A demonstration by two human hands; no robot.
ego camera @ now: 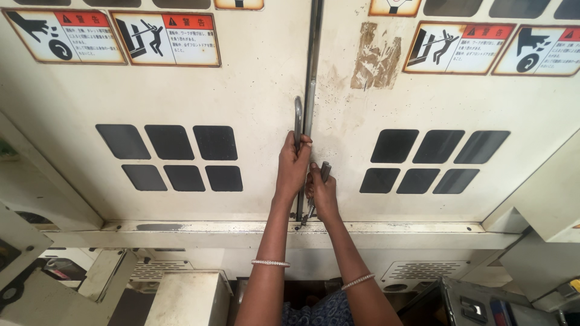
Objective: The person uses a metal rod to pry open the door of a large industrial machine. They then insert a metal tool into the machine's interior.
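Gripping the left door handle (pixel 298 121), the left hand (pixel 292 166) has its fingers wrapped tight around the metal bar beside the seam between two cream machine doors (pixel 260 90). The right hand (pixel 322 194), just beside it, closes its fingers on the lower right door handle (pixel 325 171).

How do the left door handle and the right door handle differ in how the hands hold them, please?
The left door handle rises well above the left hand; the right door handle barely clears the right hand. The left hand grips higher than the right. Both handles are grey metal bars beside the seam.
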